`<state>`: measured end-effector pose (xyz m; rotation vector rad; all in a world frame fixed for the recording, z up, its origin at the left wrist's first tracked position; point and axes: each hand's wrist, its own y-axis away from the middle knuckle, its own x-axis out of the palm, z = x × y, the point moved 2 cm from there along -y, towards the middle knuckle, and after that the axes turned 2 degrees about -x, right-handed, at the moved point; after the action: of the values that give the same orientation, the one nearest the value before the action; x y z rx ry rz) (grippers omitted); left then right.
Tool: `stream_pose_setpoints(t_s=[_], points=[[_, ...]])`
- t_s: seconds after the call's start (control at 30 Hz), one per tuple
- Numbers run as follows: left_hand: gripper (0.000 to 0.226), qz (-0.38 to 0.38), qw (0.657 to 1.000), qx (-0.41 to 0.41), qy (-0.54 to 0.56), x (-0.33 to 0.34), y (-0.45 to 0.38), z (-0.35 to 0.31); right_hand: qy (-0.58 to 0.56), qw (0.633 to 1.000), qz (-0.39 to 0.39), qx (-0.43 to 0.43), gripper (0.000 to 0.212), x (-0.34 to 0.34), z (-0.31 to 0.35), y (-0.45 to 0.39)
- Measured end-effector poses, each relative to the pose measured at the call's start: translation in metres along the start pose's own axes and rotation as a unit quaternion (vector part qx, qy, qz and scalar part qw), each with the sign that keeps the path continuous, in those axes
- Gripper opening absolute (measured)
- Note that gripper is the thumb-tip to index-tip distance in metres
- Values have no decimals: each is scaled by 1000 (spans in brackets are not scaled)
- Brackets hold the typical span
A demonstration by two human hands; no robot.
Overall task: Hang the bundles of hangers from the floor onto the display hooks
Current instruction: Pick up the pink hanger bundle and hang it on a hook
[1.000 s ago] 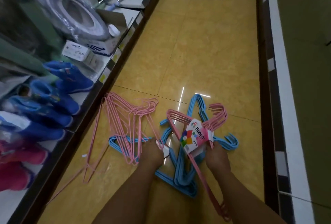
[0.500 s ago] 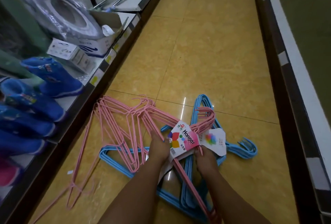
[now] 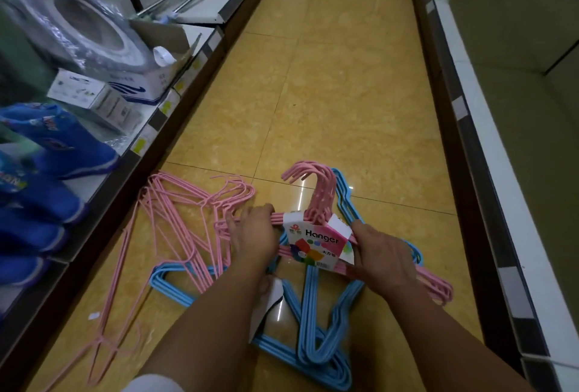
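Roughly, left to right, as things lie from the hands:

Loose pink hangers (image 3: pixel 188 219): on the floor (image 3: pixel 344 110) just left of the left hand, fanned out, their wire ends trailing back toward the person.

Left hand (image 3: pixel 253 235): fingers curled round the left shoulder of the pink bundle, gripping the wires close beside the label.

Pink bundle (image 3: pixel 319 200): held between both hands, directly in front of them; hook ends point away from the person, and the long axis runs from one hand to the other, dipping toward the right.

Label (image 3: pixel 316 244): paper sleeve reading "Hanger", wrapped round the bundle midway between the hands.

Right hand (image 3: pixel 382 254): fingers closed over the right shoulder of the same bundle, just right of the label; the bundle's far tip sticks out past this wrist.

Blue hangers (image 3: pixel 316 313): flat on the floor beneath and behind both hands, in no grasp.

Nearer hand: neither; both are on the bundle, one per shoulder.

Display hooks: not in view, so I cannot tell which way the lift must go.

Judgement: with the hook ends already pointing forward, the bundle looks ready to be raised as it is.
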<state>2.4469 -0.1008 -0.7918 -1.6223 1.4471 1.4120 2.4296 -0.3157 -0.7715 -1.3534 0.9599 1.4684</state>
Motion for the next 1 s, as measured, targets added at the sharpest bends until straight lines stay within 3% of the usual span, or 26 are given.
stream_pose_setpoints(t_s=[0.07,0.2,0.27,0.37,0.6,0.67,0.77,0.87,1.0], points=[[8,-6,999,6,40,-12,0,1,19,1000,-12,-9,34,-5,1,-3],[39,44,997,41,46,-37,0,3,17,996,-85,-10,28,-34,11,-10],[27,13,999,27,29,-64,9,1,-1,994,-104,-25,18,-62,21,-13],[11,-41,997,-57,30,-123,36,-7,-30,991,-117,-60,11,-108,37,-21],[7,-71,986,-143,40,-272,105,-30,-9,998,-60,-13,38,-253,90,-38],[3,-82,988,-127,32,-317,124,-40,-27,998,-55,-5,35,-302,101,-38],[23,-90,991,-99,26,-381,149,-58,-39,998,-40,-2,28,-377,116,-37],[27,-98,990,-98,25,-446,173,-69,-48,998,-34,-28,15,-453,133,-36],[24,-106,989,-96,37,-535,211,-70,-32,997,-49,-53,18,-554,169,-28]])
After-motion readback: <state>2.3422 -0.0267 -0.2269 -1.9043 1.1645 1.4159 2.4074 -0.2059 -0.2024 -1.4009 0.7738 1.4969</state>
